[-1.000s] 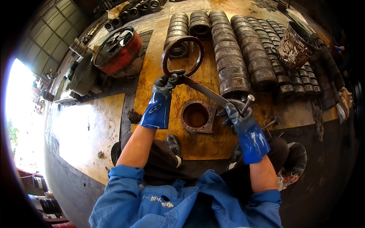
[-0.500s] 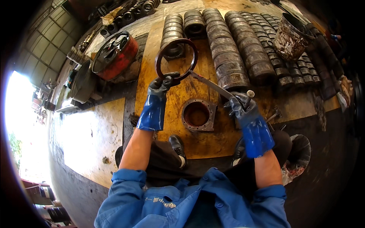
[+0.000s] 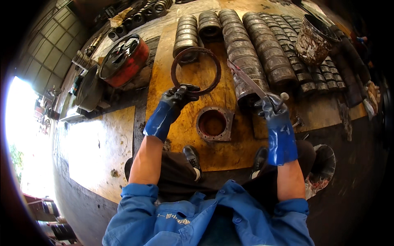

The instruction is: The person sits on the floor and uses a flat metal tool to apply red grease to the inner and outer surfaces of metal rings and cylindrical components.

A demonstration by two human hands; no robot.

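My left hand [image 3: 177,97], in a black and blue rubber glove, grips the lower edge of a dark metal ring [image 3: 218,72] and holds it raised, its open middle facing me. In the same kind of glove, my right hand [image 3: 276,110] is closed round the handle of a long flat blade like a knife [image 3: 249,81]. The blade points up and left, with reddish smears near its tip, and stands apart from the ring. Below and between both hands, a flanged metal housing [image 3: 228,132] with a round reddish bore lies on the yellow board [image 3: 186,153].
Long rows of stacked metal rings [image 3: 243,51] lie beyond my hands. A crusted bucket [image 3: 312,43] stands at the far right, and a cut-down red drum [image 3: 135,63] at the left. A lined bin [image 3: 324,162] sits by my right knee. My shoes flank the housing.
The blade has come away from the ring's edge, as my right hand moved right and slightly up. The ring has shifted slightly right and down in my left hand.
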